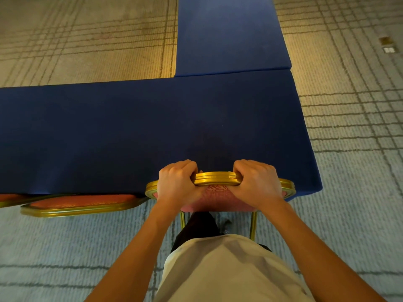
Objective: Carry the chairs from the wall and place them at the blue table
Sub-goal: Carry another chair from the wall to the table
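Carpet covers the floor, beige and grey with a grid of dark lines, and a small metal floor plate sits in it at far right. The blue table is draped in smooth dark cloth. Its long section runs left to right, and a second section joins it at a seam and stretches away. Right at the near edge stands the chair, with a ridged gold frame, a red patterned pad and thin gold legs. Its back rail lies lengthwise along the table edge, so the chair faces the table. The left hand and right hand both curl their fingers tightly over the top rail, side by side. Just left, a second chair of the same make is tucked against the cloth.
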`<state>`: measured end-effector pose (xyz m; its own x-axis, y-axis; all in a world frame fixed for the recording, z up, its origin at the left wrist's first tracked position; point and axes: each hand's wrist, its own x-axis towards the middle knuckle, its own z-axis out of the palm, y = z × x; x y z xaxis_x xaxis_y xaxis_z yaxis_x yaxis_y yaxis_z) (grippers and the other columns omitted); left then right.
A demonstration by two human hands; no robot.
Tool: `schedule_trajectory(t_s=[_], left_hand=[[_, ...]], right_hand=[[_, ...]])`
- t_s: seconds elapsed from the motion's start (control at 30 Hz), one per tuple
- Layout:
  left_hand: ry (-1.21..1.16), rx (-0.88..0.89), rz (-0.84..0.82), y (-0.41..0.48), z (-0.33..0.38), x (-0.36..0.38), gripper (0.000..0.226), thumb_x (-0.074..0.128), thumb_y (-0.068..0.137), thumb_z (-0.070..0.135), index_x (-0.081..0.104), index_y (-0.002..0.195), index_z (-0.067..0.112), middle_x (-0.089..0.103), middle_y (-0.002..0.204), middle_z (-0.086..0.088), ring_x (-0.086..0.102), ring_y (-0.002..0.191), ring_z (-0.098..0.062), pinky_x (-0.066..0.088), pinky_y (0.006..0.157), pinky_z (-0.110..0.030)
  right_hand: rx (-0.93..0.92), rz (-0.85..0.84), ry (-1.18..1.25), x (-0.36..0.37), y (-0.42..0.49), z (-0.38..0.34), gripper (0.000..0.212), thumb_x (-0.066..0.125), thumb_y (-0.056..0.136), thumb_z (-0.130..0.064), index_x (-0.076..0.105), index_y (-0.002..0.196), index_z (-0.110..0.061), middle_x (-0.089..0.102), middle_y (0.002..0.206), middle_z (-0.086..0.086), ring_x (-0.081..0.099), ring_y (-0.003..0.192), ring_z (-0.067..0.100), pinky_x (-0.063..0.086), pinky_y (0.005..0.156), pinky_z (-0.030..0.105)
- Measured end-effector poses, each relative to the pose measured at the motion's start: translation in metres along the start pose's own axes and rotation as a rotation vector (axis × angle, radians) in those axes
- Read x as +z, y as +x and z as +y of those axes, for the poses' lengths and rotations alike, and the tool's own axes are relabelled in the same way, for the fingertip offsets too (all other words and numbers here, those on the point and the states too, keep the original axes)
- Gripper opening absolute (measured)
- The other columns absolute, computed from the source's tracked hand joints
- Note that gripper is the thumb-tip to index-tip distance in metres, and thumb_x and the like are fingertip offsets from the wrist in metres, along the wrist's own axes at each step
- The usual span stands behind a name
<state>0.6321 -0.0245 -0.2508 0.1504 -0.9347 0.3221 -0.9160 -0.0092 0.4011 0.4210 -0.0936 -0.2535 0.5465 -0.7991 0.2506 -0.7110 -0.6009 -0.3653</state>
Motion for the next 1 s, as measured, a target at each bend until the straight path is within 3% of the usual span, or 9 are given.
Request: schedule_trajectory(t_s=[0.13,0.3,0.47,0.63,0.8,0.9,1.0], left_hand=[[0.016,0.026,0.023,-0.012,0.001,0.002,0.026,0.063,0.080,0.036,0.054,0.061,0.020,0.052,0.057,0.009,0.047,0.047,-0.014,0.028,0.054,-0.025],[0.043,0.026,-0.013,-0.036,0.003,0.004,0.023,0.073,0.080,0.039,0.064,0.064,0.024,0.060,0.061,0.011,0.054,0.052,-0.013,0.040,0.054,-0.026],[0.004,0.018,-0.183,-0.056,0.007,-0.001,0.031,0.056,0.078,0.058,0.067,0.071,0.029,0.063,0.070,0.013,0.057,0.064,-0.012,0.045,0.056,-0.032],[0.013,0.000,-0.335,-0.097,0.014,-0.005,0.036,0.055,0.075,0.069,0.065,0.082,0.034,0.063,0.077,0.016,0.059,0.073,-0.009,0.037,0.060,-0.030],[0.031,0.010,-0.444,-0.156,0.021,-0.004,0.036,0.067,0.079,0.067,0.069,0.101,0.039,0.072,0.095,0.016,0.068,0.088,-0.012,0.038,0.065,-0.031],[0.063,-0.012,-0.495,-0.189,0.028,-0.001,0.041,0.061,0.081,0.075,0.067,0.104,0.043,0.073,0.096,0.017,0.068,0.089,-0.013,0.043,0.067,-0.032],[0.082,-0.010,-0.575,-0.222,0.037,-0.001,0.036,0.060,0.086,0.063,0.066,0.116,0.043,0.075,0.103,0.013,0.070,0.096,-0.021,0.047,0.074,-0.036]], right_hand=[[0.025,-0.051,-0.002,-0.001,-0.012,-0.004,0.030,0.068,0.078,-0.049,0.050,0.069,-0.027,0.049,0.062,-0.011,0.046,0.054,0.010,0.038,0.048,0.028],[0.058,-0.133,0.004,-0.001,-0.032,-0.014,0.031,0.049,0.081,-0.061,0.057,0.077,-0.031,0.056,0.070,-0.014,0.053,0.063,0.008,0.041,0.052,0.028],[0.088,-0.268,-0.023,-0.004,-0.053,-0.021,0.031,0.055,0.086,-0.064,0.066,0.096,-0.037,0.066,0.088,-0.017,0.062,0.082,0.006,0.033,0.061,0.027],[0.143,-0.400,-0.055,-0.005,-0.090,-0.034,0.032,0.053,0.089,-0.064,0.066,0.110,-0.044,0.071,0.104,-0.020,0.066,0.095,0.008,0.039,0.067,0.031],[0.160,-0.466,-0.056,-0.001,-0.148,-0.052,0.035,0.055,0.088,-0.066,0.064,0.118,-0.050,0.071,0.112,-0.021,0.066,0.102,0.011,0.046,0.075,0.034],[0.168,-0.495,-0.032,0.005,-0.181,-0.058,0.042,0.055,0.087,-0.071,0.063,0.122,-0.049,0.070,0.118,-0.020,0.066,0.106,0.013,0.051,0.081,0.037],[0.146,-0.490,-0.015,0.016,-0.217,-0.061,0.049,0.053,0.083,-0.074,0.064,0.123,-0.047,0.072,0.115,-0.019,0.068,0.103,0.012,0.053,0.077,0.035]])
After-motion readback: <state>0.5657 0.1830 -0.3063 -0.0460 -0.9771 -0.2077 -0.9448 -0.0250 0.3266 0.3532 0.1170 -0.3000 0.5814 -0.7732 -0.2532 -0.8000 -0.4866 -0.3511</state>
